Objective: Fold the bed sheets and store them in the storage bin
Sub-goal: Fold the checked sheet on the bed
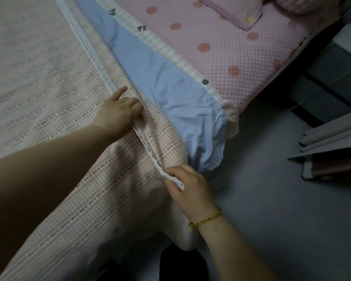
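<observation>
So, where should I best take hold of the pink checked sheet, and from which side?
Probably by its white trimmed edge, where the left hand and the right hand pinch it. There the layers stack into a raised band, while the rest of the sheet lies flat on the bed. Come from the bed's corner side, where the band's end lifts off.

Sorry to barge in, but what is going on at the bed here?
A person is handling the pink checked sheet. The left hand grips its white edge further up, and the right hand pinches the same edge near the corner. A blue sheet lies beside it. No storage bin shows.
</observation>
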Motion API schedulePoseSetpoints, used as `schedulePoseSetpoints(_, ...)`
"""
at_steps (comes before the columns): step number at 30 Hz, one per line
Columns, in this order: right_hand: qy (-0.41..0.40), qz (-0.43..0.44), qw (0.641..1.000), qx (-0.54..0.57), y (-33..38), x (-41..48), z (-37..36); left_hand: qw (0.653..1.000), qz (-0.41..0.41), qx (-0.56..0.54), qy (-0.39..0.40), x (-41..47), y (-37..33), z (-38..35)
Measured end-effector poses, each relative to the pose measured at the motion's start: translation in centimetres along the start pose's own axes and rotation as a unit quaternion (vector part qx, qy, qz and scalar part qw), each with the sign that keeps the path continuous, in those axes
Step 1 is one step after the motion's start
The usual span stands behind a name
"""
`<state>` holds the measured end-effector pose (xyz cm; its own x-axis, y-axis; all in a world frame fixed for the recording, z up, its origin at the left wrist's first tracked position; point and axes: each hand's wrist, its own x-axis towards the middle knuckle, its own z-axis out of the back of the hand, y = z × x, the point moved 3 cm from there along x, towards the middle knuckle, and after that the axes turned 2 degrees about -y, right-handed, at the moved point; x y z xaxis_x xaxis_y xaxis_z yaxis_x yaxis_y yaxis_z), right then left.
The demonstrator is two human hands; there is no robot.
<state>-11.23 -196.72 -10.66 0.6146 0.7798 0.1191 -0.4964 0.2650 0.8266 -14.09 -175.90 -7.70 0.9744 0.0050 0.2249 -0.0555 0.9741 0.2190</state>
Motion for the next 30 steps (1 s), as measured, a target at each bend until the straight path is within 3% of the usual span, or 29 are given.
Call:
schedulePoseSetpoints(5,-0.03,0.002,0.994,-0.102,3.4,-3.4,-3.9,0.993,-0.049,-0.098,-0.037,-7.6,3.1,3.0)
schedulePoseSetpoints(11,-0.051,0.061,0.963,-0.258,8.0,-9.3,-9.2,0.994,-0.034,-0.104,-0.028,-21.3,4.7,6.3)
schedulePoseSetpoints(20,-0.061,0.119,0.964,-0.23,12.8,-16.2,-14.8,0.993,0.059,-0.087,-0.056,-31.6,3.7,10.2)
schedulePoseSetpoints(27,-0.043,0.161,0.963,-0.214,18.1,-23.3,-17.6,0.996,0.047,-0.066,-0.035,-40.9,1.6,16.6)
schedulePoseSetpoints(30,-0.023,0.158,0.967,-0.201,20.6,-25.9,-20.8,0.993,0.097,-0.062,0.002,-45.0,2.5,17.3)
